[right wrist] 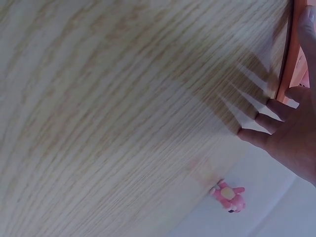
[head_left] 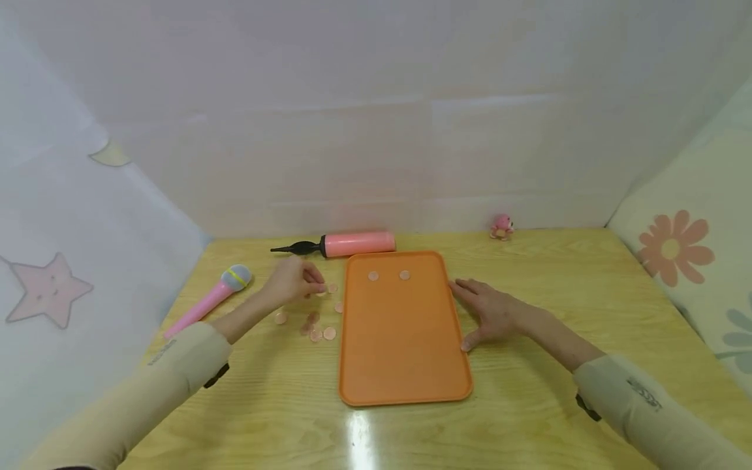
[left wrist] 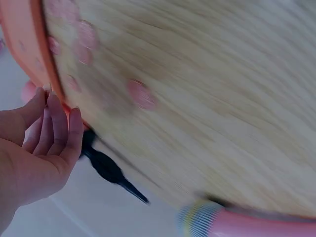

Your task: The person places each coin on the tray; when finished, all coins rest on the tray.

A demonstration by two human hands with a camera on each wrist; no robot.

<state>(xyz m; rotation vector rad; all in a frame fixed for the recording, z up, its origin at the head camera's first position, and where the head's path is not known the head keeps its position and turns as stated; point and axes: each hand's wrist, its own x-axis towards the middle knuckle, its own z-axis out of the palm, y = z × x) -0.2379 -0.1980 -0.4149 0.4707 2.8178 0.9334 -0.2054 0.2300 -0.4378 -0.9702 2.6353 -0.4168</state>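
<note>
My left hand (head_left: 294,281) pinches a small copper-coloured coin (head_left: 321,293) between thumb and fingertips, just left of the orange tray; in the left wrist view the coin shows only as a thin edge. Several similar coins (head_left: 329,333) lie loose on the table beside the tray, some overlapping. On the orange tray (head_left: 405,352), two coins (head_left: 373,276) lie apart near its far end. With fingers spread, my right hand (head_left: 493,310) rests at the tray's right edge, thumb and fingertips against the rim.
Behind the tray lies a pink hand pump (head_left: 360,244) with a black nozzle. A pink toy microphone (head_left: 208,301) lies at the left, by my left forearm. At the back right stands a small pink figurine (head_left: 502,227). Cloth walls (head_left: 411,130) enclose the wooden table (head_left: 252,418).
</note>
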